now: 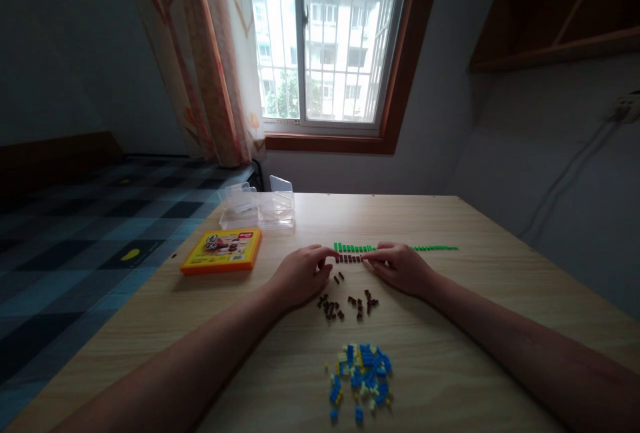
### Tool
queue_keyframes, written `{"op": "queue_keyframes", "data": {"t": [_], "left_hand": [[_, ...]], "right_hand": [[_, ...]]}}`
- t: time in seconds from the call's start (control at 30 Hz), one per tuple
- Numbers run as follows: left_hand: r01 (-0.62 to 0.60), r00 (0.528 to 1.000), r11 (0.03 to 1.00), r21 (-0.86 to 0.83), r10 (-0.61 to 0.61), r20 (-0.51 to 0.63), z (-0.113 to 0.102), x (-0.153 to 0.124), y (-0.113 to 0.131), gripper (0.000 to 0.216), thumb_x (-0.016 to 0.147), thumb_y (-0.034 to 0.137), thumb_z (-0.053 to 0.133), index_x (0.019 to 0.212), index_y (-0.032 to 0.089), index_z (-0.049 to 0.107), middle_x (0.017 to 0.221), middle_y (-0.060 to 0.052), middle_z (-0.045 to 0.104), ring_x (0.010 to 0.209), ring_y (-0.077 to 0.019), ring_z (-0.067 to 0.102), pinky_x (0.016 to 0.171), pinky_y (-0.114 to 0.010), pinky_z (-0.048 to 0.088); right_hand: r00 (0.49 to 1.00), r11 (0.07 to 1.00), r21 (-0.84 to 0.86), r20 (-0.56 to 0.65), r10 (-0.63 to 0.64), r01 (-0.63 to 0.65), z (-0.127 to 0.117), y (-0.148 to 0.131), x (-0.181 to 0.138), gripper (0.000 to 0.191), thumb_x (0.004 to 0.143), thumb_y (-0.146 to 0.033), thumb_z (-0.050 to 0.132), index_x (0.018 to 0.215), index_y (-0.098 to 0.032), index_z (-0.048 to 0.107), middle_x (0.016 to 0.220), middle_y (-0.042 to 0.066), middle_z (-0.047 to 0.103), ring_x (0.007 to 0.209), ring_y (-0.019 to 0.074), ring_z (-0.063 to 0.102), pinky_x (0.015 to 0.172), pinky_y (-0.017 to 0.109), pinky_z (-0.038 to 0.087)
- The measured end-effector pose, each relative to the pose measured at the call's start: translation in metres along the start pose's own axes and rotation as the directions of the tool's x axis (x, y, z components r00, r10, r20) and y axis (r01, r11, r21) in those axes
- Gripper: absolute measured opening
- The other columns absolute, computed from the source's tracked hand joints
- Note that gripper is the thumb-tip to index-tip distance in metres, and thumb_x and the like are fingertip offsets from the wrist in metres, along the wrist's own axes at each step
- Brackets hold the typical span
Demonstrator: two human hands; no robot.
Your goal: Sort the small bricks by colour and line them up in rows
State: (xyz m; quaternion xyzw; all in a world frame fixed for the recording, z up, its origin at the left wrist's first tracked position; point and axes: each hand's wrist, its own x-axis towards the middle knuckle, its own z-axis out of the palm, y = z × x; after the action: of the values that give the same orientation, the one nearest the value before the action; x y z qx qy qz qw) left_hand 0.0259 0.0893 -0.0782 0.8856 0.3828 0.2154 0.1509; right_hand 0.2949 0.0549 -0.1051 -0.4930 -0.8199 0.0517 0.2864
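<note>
Both my hands rest on a wooden table (480,326). My left hand (300,274) and my right hand (400,266) have their fingers curled and pinched against the two ends of a short row of small brown bricks (349,259). Just behind it lies a long row of green bricks (395,247). Several loose brown bricks (347,303) are scattered between my wrists. Nearer to me lies a heap of blue, yellow and white bricks (361,373).
An orange box (222,250) lies at the left of the table. Clear plastic containers (257,208) stand behind it near the far edge. A bed with a checked cover (75,240) is left of the table; a window (325,40) is ahead.
</note>
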Motion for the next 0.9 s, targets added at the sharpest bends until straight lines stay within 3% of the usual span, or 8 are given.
{"op": "queue_keyframes", "data": {"t": [0.3,0.53,0.67,0.9], "left_hand": [[-0.006,1.0,1.0,0.006,0.006,0.001,0.002,0.0,-0.002,0.031,0.086,0.02,0.057,0.113,0.024,0.072,0.093,-0.002,0.07,0.067,-0.0133,0.059,0.068,-0.026,0.046],[-0.025,1.0,1.0,-0.012,0.025,0.008,0.001,0.0,0.0,0.025,0.087,0.021,0.055,0.098,0.024,0.077,0.093,-0.002,0.072,0.073,-0.0144,0.062,0.072,-0.026,0.047],[-0.053,0.998,0.999,0.002,0.053,0.033,-0.001,-0.002,0.002,0.027,0.084,0.017,0.055,0.092,0.028,0.079,0.092,0.0,0.072,0.07,-0.013,0.062,0.068,-0.024,0.046],[-0.138,0.988,0.987,0.083,0.13,0.086,-0.003,-0.004,0.007,0.035,0.082,0.016,0.055,0.101,0.034,0.079,0.094,0.001,0.072,0.075,-0.0146,0.065,0.071,-0.026,0.046]], "right_hand": [[1.0,1.0,-0.01,-0.02,-0.022,0.022,0.0,0.0,0.0,0.024,0.093,-0.026,0.058,0.104,-0.024,0.079,0.075,0.003,0.065,0.059,0.0118,0.054,0.059,0.024,0.038],[0.982,0.99,0.068,-0.156,-0.11,0.122,0.0,0.002,-0.004,0.027,0.097,-0.024,0.054,0.111,-0.022,0.077,0.078,0.005,0.064,0.063,0.0126,0.056,0.063,0.025,0.044],[0.977,0.98,0.042,-0.093,-0.191,0.196,-0.002,-0.005,-0.007,0.028,0.095,-0.022,0.055,0.115,-0.024,0.074,0.086,0.006,0.067,0.066,0.0129,0.058,0.064,0.025,0.045],[0.955,0.953,0.091,0.037,-0.295,0.291,-0.003,-0.019,-0.006,0.033,0.088,-0.017,0.057,0.116,-0.025,0.073,0.091,0.005,0.065,0.067,0.0123,0.058,0.064,0.025,0.045]]}}
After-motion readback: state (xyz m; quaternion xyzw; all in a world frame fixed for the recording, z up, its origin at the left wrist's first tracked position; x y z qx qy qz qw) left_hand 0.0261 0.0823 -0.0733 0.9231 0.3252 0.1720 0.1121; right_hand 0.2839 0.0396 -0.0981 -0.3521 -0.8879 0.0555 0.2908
